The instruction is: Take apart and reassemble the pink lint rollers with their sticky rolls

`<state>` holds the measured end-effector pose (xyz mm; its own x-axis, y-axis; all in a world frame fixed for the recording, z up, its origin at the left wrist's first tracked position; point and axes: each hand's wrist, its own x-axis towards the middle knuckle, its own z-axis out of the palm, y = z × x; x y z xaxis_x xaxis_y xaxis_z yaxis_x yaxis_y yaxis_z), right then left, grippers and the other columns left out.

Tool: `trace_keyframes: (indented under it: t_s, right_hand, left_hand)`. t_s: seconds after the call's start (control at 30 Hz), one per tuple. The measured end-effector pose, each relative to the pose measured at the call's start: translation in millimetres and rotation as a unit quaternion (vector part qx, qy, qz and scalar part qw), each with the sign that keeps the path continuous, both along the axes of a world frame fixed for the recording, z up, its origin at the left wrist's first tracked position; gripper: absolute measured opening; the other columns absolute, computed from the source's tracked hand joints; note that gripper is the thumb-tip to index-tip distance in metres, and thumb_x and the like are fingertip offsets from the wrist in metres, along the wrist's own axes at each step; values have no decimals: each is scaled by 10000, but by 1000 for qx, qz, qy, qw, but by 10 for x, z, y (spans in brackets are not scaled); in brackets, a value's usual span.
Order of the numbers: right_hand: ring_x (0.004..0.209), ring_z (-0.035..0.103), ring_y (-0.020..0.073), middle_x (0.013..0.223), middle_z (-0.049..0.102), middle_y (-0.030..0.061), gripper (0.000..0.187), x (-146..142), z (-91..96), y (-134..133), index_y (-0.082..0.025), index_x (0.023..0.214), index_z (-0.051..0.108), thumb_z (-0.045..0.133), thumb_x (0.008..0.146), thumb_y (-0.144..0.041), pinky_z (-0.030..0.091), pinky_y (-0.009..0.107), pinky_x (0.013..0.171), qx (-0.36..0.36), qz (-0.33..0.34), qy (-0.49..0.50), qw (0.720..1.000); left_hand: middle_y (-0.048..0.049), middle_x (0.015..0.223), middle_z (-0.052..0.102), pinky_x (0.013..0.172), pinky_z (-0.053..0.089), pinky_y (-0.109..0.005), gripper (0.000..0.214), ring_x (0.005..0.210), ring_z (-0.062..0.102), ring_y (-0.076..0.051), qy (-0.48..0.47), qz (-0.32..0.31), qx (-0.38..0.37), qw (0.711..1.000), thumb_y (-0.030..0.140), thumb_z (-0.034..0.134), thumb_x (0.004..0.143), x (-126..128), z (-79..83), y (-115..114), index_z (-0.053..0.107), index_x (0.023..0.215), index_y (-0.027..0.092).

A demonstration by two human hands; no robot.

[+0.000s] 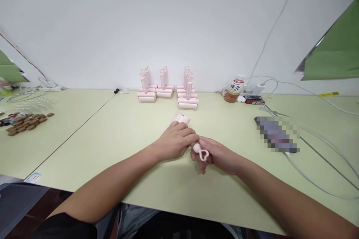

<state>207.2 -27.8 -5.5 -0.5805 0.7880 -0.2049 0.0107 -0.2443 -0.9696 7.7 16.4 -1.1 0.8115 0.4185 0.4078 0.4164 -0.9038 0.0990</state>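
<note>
A pink lint roller (181, 118) lies across both my hands, its head pointing away from me and its heart-shaped handle loop (204, 155) towards me. My left hand (177, 140) is wrapped over the roller from above, covering most of its middle. Around the handle end, my right hand (214, 153) has its fingers curled underneath, with the heart loop sticking out. Where the two hands meet, part of the handle is hidden. Several matching pink lint rollers (187, 105) stand near the wall, heads down on the table and handles upright.
A brown bottle (234, 89) with a white cap stands by the wall, near chargers and a dark red box (254, 100). A blurred-out phone (276, 134) with a white cable lies right. Brown wooden pieces (25, 123) are heaped left. A seam crosses the pale green table (84, 145).
</note>
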Motion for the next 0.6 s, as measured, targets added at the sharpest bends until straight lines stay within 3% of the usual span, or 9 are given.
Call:
trace_keyframes:
  t_s: [0.07,0.17,0.23,0.3,0.43,0.6]
  right_hand:
    - [567,612,131,882,657,33,506,17,-5,-9,-208,1072,571,454,921,-677,514,305,574,-2,4,48,999]
    - [609,606,139,887,650,30,559,39,-43,19,-238,1295,509,480,926,-656,524,310,603,-7,-22,51,998]
    - [624,596,134,890,639,34,529,45,-85,49,-226,1317,516,491,948,-604,530,306,618,-15,-43,29,999]
    - [623,588,127,899,634,40,489,45,-133,76,-214,1287,543,483,963,-575,532,300,622,-23,-55,0,998]
    - [651,595,123,911,623,41,480,41,-212,115,-204,1263,561,524,947,-564,527,285,612,-23,-49,-52,997]
    - [712,600,129,931,605,36,477,45,-244,128,-202,1273,551,570,926,-528,528,283,632,-12,-26,-71,997]
  left_hand:
    - [-93,1096,662,844,390,-388,214,984,554,-236,-63,9,-24,998,243,518,914,-71,75,129,680,1052,224]
    - [-97,1037,613,803,445,-372,269,925,573,-239,-170,87,-123,974,359,633,846,-228,290,437,692,1059,206]
    - [-54,889,612,758,455,-367,310,812,580,-222,-203,152,-207,945,394,689,794,-339,457,712,689,1030,193]
    - [-23,788,595,750,458,-374,335,756,575,-211,-238,215,-239,917,348,746,721,-443,605,1014,669,997,174]
    - [-22,822,634,737,516,-379,353,779,619,-201,-362,200,-274,868,206,760,637,-597,777,1562,574,936,178]
    - [-50,941,664,736,570,-386,392,816,653,-178,-459,193,-328,803,125,738,617,-650,711,1981,488,912,187]
